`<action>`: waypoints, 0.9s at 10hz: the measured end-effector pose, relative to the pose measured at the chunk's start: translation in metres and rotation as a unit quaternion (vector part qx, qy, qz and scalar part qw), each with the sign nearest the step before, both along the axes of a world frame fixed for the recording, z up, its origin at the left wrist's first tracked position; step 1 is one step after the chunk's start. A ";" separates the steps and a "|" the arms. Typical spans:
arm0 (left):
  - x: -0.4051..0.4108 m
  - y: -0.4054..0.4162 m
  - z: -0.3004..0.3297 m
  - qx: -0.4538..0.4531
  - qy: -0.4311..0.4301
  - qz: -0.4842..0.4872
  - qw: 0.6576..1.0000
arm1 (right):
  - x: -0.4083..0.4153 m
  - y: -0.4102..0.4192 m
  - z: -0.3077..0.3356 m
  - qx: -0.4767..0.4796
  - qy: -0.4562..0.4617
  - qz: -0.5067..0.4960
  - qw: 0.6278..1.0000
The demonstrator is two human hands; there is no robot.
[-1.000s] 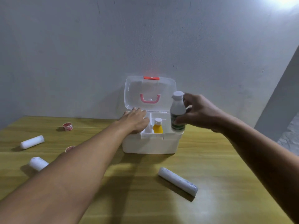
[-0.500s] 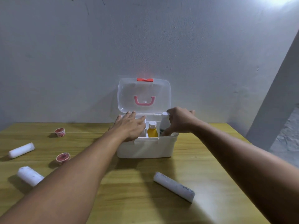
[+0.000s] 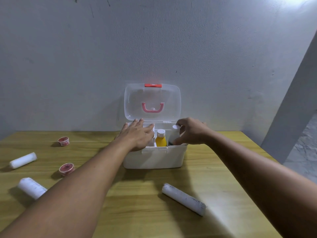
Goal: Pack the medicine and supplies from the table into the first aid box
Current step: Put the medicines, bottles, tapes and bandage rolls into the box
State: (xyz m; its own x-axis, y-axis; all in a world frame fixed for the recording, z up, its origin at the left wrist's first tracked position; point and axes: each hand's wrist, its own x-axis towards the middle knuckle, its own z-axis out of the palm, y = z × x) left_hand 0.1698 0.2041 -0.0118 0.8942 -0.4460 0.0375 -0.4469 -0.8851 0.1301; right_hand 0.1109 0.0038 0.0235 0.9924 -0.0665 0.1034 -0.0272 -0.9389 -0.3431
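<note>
- Wooden table (image 3: 140, 219) in front: yellow-green top with long straight grain, smooth, a little shiny where light falls near the right edge.
- Near on this top, a long white roll (image 3: 183, 199) lying at a slant, cylinder shape, soft paper-like wrap with faint dark print.
- At near left, a thicker white roll (image 3: 31, 187), partly hidden behind the left forearm; further left and back, a third white roll (image 3: 23, 160), fuzzy surface.
- Between them a small round tub (image 3: 66, 168) with red top; a second red tub (image 3: 63, 141) further back, well apart from the box.
- In the middle of the table, the first aid box (image 3: 155, 158): white plastic, rounded corners, smooth walls, open.
- Left hand (image 3: 137, 135) flat on the left part of the box, fingers spread and stretched, palm down, gripping nothing.
- Inside, in the middle compartment, a small yellow bottle (image 3: 160, 138) upright with white cap.
- Right hand (image 3: 190, 131) closed around a white bottle (image 3: 175, 134) with white cap, tilted to the left, lower part already inside the right side of the box.
- Behind, the clear lid (image 3: 152, 102) standing upright, pink handle (image 3: 152, 107) and red latch (image 3: 153, 85) at top.
- Furthest, a pale grey wall (image 3: 154, 40), matte with small dark marks; at right a slanted grey column (image 3: 291, 109).
</note>
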 end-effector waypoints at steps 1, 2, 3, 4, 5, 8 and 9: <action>0.000 0.000 0.000 0.001 -0.001 0.000 1.000 | -0.002 0.001 0.003 -0.009 0.016 0.006 1.000; 0.001 0.000 -0.001 0.001 -0.002 -0.001 1.000 | -0.005 0.002 0.006 -0.021 0.018 0.008 1.000; 0.000 0.000 0.000 0.000 0.000 0.000 1.000 | -0.008 0.002 0.008 -0.030 0.021 0.012 0.999; -0.001 0.000 0.001 0.001 0.003 0.000 1.000 | -0.009 0.002 0.010 -0.023 0.034 0.022 0.999; -0.001 0.000 0.000 0.001 0.003 0.000 1.000 | -0.012 -0.003 0.016 0.074 0.058 0.052 0.994; -0.002 -0.001 0.003 0.000 0.005 0.001 1.000 | 0.027 -0.054 -0.012 0.150 -0.062 -0.093 0.982; -0.001 0.000 0.002 -0.001 0.005 0.001 1.000 | 0.049 -0.061 -0.036 0.062 -0.020 -0.062 0.996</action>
